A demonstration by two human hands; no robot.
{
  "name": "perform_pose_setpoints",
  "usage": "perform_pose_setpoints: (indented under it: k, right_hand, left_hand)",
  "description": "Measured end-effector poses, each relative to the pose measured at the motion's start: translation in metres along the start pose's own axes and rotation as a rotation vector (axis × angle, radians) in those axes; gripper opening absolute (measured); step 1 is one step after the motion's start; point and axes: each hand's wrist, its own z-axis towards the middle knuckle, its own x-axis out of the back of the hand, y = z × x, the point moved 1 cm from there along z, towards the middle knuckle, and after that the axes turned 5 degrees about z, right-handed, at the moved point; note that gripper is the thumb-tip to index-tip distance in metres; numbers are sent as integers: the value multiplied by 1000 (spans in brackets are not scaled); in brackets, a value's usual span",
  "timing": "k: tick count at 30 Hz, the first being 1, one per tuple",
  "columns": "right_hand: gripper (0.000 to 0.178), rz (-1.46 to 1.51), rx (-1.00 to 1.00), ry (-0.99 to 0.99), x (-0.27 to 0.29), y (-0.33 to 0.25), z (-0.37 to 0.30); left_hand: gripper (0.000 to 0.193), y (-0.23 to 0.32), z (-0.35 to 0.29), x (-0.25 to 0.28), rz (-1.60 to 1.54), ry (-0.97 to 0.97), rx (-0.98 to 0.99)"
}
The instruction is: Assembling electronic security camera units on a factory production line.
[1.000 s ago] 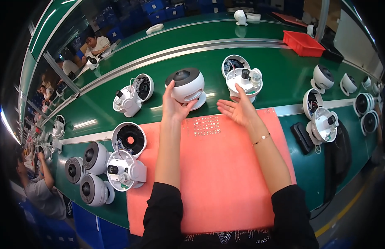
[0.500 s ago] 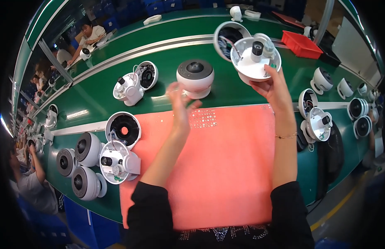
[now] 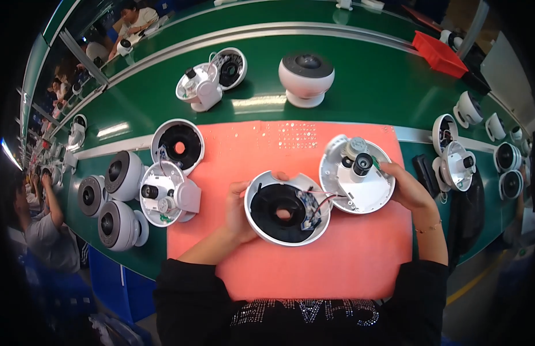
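White round shell half (image 3: pixel 286 207), black inside, gripped at left rim by left hand (image 3: pixel 239 210), fingers curled round edge; lay on pink mat (image 3: pixel 313 271) over green table (image 3: pixel 371 86); matching lens half (image 3: pixel 357 173) just right of it, pinched by right hand (image 3: pixel 410 187); thin wires (image 3: pixel 328 195) joined both halves; halves side by side, touching.

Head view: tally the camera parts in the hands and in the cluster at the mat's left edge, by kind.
Black-lined shell halves: 2, one in the left hand
Lens-module halves: 2, one in the right hand
Closed dome cameras: 3
Total: 7
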Motion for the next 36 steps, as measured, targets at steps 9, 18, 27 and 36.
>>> perform_pose_setpoints:
  k: [9,18,27,36]
  right_hand:
    - [58,-1176,1134,206,-79,-20,-54]
    - [43,-1267,1345,-145,-151,21,-77]
    - [61,-1160,715,50,-68,-55,-118]
    - [46,-270,108,-26,-38,0,-113]
  left_hand:
    - [39,-10,-15,3,71,-70,-66]
    - [81,8,-25,-49,496,-43,86]
    - [67,-29,44,-55,1049,-24,-170]
    - [66,-32,-12,-73,825,14,69]
